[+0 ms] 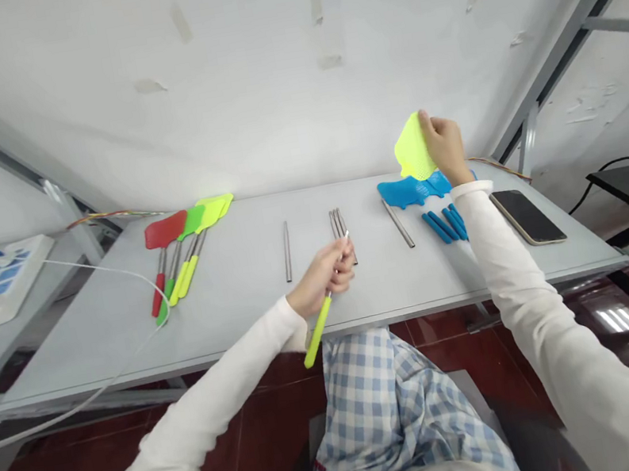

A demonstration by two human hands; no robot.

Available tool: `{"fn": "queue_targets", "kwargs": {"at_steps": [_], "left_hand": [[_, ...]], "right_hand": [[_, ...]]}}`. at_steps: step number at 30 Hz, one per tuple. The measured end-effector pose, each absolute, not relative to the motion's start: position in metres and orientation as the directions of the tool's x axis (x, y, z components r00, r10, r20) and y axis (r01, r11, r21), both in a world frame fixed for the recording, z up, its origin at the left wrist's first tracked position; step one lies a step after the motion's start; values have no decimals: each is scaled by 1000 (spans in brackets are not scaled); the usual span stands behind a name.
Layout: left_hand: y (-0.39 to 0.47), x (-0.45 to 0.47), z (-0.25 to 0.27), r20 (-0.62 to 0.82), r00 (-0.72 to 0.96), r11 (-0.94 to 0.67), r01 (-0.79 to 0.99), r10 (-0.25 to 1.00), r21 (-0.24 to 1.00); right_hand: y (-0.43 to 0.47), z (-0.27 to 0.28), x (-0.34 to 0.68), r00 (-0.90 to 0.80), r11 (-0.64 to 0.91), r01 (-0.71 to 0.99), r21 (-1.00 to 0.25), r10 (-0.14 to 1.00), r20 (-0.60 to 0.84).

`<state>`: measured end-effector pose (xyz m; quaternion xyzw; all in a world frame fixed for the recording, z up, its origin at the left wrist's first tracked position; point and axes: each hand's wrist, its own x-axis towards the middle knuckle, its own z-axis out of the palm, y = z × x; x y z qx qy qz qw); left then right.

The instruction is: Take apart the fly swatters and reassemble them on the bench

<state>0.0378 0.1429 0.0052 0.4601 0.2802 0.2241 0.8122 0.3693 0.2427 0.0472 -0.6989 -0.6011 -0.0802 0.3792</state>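
Yellow swatter head [412,148], edge between right fingers [426,126]

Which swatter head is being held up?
The yellow head in the right hand: it is raised, while the blue heads and the swatters on the left lie on the table.

On my feed the yellow-green head [412,148] looks like thin, perforated plastic, the yellow-green handle [319,331] like smooth plastic, and the loose rod [287,252] like shiny metal. I read the tabletop [241,304] as smooth and low-sheen, the face of the phone [528,216] as glossy glass. The checked trousers [358,389] and white sleeve [242,376] look to me like soft matt cloth, and the tiled floor [255,454] has a glossy finish.
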Motion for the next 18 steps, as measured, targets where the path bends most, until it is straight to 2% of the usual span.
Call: {"fn": "queue_targets", "kwargs": {"at_steps": [4,7,10,12,18], "left_hand": [[177,45,6,-286,800,662,-177,528,728],[197,55,2,-313,817,747,-200,484,635],[214,63,-2,-337,803,803,-269,492,532],[224,66,-2,-351,784,822,-329,512,465],[243,77,3,-342,756,817,-429,559,385]], "right_hand": [[246,40,378,362,-144,900,-410,771,524],[253,34,382,319,-222,941,-256,837,445],[266,23,384,232,-230,972,-49,905,356],[275,12,381,200,-224,974,46,933,299],[305,-17,365,137,-166,972,164,975,174]]}}
